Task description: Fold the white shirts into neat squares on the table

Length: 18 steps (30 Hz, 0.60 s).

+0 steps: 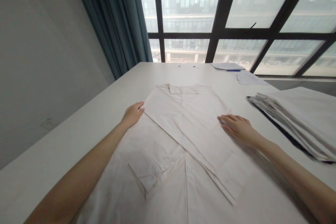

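Observation:
A white garment [168,147] with a collar at its far end lies spread over the table before me. One sleeve is folded diagonally across its front, from upper left to lower right, and another folded part shows at the lower left. My left hand [133,113] touches the garment's left edge near the shoulder, its fingers fairly straight and pointing right. On the right side, my right hand [237,127] lies palm down over the garment's edge, fingers stretched toward the left. Neither hand is wrapped round the cloth.
A stack of folded white cloth [301,115] sits on the white table [162,73] at the right. Papers [228,66] and a blue pen [233,70] lie at the far right edge. Beyond are a blue curtain [118,17] and windows; a wall is on the left.

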Motion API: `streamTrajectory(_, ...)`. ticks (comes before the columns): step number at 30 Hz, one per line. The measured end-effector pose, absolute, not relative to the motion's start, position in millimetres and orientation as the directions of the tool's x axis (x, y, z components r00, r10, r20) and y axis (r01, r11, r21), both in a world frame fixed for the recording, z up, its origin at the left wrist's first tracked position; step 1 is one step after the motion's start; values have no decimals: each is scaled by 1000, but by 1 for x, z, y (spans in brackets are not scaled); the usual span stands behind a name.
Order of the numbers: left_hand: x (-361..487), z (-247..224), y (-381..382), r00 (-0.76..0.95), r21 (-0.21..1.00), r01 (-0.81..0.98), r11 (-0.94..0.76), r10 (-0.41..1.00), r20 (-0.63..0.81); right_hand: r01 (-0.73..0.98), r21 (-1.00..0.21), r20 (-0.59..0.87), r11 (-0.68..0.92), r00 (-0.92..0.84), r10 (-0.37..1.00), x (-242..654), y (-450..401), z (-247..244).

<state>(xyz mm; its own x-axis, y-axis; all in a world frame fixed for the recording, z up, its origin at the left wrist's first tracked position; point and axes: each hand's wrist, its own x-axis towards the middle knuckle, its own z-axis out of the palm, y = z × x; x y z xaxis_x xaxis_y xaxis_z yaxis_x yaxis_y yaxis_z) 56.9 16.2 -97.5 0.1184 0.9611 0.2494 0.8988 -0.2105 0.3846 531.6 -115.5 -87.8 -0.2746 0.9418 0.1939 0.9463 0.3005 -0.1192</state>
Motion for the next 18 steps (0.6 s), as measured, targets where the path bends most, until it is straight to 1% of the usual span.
streamTrajectory(2,56,-97,20,98,427,883,-197,965,243,922,-225,197,314,-273,942,538,-109,-86)
streamTrajectory(4,56,-95,28,75,468,866,-177,971,228,897,-335,203,287,-229,952,545,-99,-85)
streamTrajectory(7,61,-89,47,27,533,837,-127,981,191,870,-461,233,174,-70,970,552,-77,-85)
streamTrajectory(10,71,-81,73,-31,610,790,-56,991,131,840,-540,241,60,86,967,556,-42,-89)
streamTrajectory(13,83,-74,98,-77,682,731,20,996,53,796,-605,225,-23,199,954,557,-2,-94)
streamTrajectory(16,96,-67,117,-107,734,673,94,994,-28,717,-691,191,-95,307,932,556,34,-97)
streamTrajectory(18,105,-62,124,-112,763,638,106,993,-44,656,-745,152,-124,348,925,555,50,-96)
